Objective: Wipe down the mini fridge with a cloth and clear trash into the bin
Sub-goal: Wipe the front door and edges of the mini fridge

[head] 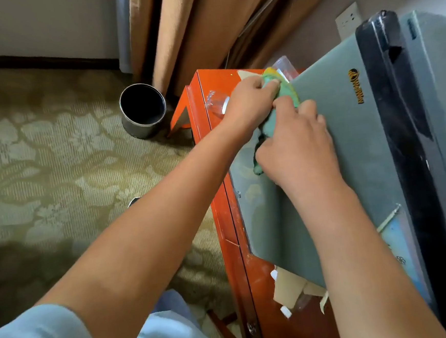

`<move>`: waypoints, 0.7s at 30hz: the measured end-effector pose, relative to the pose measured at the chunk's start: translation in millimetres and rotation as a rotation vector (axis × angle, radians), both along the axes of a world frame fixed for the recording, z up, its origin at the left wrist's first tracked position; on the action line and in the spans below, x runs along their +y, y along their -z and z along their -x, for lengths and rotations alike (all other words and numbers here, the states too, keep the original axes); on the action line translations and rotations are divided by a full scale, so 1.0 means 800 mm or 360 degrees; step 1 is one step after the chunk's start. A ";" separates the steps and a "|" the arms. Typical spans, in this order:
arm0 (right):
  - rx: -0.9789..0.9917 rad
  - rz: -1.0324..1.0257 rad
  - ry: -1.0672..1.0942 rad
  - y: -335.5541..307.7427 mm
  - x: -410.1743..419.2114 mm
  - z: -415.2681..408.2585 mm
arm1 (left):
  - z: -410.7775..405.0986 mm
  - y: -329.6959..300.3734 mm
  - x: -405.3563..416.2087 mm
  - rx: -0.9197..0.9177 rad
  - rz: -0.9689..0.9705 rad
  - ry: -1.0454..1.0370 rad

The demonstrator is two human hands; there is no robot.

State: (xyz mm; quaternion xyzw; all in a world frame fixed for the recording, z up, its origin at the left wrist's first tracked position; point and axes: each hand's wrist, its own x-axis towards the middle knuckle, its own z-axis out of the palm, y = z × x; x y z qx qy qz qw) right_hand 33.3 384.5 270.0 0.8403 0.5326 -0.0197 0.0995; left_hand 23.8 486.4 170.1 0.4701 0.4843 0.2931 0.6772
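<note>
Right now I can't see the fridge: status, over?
Both hands grip cloth on fridge door. Bottle on cabinet. Bin on floor.

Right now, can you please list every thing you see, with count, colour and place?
fridge: one, grey with black door edge, on the cabinet, right.
cloth: one, green with yellow, on the fridge door, gripped by both hands.
bin: one, dark metal, on the carpet beside the cabinet.
cabinet: one, orange, under the fridge.
bottles: about two, clear plastic, on the cabinet's far end.
cardboard: pieces, tan, on the cabinet's near end.
curtain: tan, behind.
socket: one, white, on the wall.
left hand: on the cloth's upper part.
right hand: on its lower part.
</note>
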 end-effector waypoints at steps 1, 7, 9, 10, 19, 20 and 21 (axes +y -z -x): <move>-0.0035 -0.0036 -0.0018 0.007 0.000 0.002 | -0.002 0.001 0.005 -0.0015 -0.0025 -0.0016; 0.0134 0.0806 0.0180 0.068 -0.036 0.004 | 0.002 0.102 -0.084 0.0238 0.0455 0.0310; 0.0203 0.1032 0.0230 0.065 -0.035 0.001 | 0.004 0.113 -0.097 0.0214 0.0624 0.0378; 0.0216 0.1041 0.0240 0.059 -0.028 0.000 | 0.004 0.110 -0.090 0.0243 0.0609 0.0370; 0.0036 0.0195 -0.0015 0.049 0.008 -0.001 | -0.002 0.060 -0.006 -0.0079 0.0254 -0.0015; 0.0034 0.0261 0.0006 0.064 -0.002 0.002 | -0.002 0.074 -0.019 -0.0021 0.0246 -0.0032; 0.0055 0.0387 0.0049 0.080 -0.013 0.003 | -0.002 0.092 -0.036 0.0076 0.0254 -0.0009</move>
